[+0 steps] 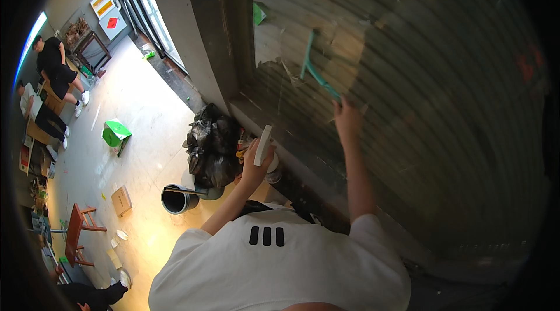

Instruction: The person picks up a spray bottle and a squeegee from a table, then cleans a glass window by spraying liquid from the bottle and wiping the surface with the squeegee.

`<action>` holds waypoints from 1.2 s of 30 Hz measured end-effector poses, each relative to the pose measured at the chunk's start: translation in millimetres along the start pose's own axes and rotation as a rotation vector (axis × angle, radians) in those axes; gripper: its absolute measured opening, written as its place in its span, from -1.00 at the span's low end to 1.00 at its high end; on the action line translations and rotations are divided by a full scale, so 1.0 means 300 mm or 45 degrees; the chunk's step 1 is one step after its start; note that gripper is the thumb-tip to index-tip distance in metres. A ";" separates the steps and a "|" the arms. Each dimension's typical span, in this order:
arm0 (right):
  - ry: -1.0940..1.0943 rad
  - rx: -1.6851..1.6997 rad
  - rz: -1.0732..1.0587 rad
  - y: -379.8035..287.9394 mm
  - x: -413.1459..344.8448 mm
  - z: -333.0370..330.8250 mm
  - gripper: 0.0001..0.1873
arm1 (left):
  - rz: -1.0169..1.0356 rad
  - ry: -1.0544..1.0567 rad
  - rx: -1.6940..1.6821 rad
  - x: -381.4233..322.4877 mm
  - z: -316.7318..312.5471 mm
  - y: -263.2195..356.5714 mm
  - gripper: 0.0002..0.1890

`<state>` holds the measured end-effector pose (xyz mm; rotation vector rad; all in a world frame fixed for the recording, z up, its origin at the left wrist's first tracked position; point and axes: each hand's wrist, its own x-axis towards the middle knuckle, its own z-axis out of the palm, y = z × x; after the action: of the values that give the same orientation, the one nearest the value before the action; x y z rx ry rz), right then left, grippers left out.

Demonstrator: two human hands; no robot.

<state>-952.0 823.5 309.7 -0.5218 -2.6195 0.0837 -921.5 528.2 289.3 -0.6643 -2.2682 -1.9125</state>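
Observation:
My right hand (pixel 348 117) grips the handle of a teal window squeegee (pixel 321 79). Its blade lies up against a large dark glass pane (pixel 420 145), which carries scratches and reflections. Lower and to the left, my left hand (pixel 255 164) is closed around a spray bottle with a white trigger head (pixel 263 145). Part of the bottle's clear body shows below the fingers. The bottle is held near the ledge of the window frame (pixel 284 125). Behind the glass, or mirrored in it, run ribbed lines like a roller shutter.
Black garbage bags (pixel 214 145) are piled by the wall beside a bucket (pixel 177 201). On the floor lie a green carton (pixel 116 134), a brown cardboard box (pixel 121 201) and a tipped wooden stool (pixel 78 234). Two people stand at the far left; another shows partly at lower left.

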 end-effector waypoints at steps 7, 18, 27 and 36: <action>-0.252 -0.059 -0.128 0.163 -0.098 0.388 -0.65 | 0.012 -0.015 -0.056 0.006 0.027 0.014 -0.80; -0.053 0.000 -0.107 -0.040 -0.018 0.285 -0.68 | -0.020 0.015 0.004 -0.031 -0.002 0.014 -0.80; -0.300 0.045 0.076 0.216 -0.254 0.275 -0.74 | 0.013 0.047 0.129 -0.047 -0.047 -0.005 -0.82; -0.017 -0.027 -0.017 0.018 -0.052 0.149 -0.64 | 0.065 -0.076 0.008 -0.013 0.021 0.003 -0.82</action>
<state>-957.6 823.9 262.3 -0.5122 -2.6395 0.0551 -916.5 533.2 287.5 -0.7812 -2.2673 -1.8868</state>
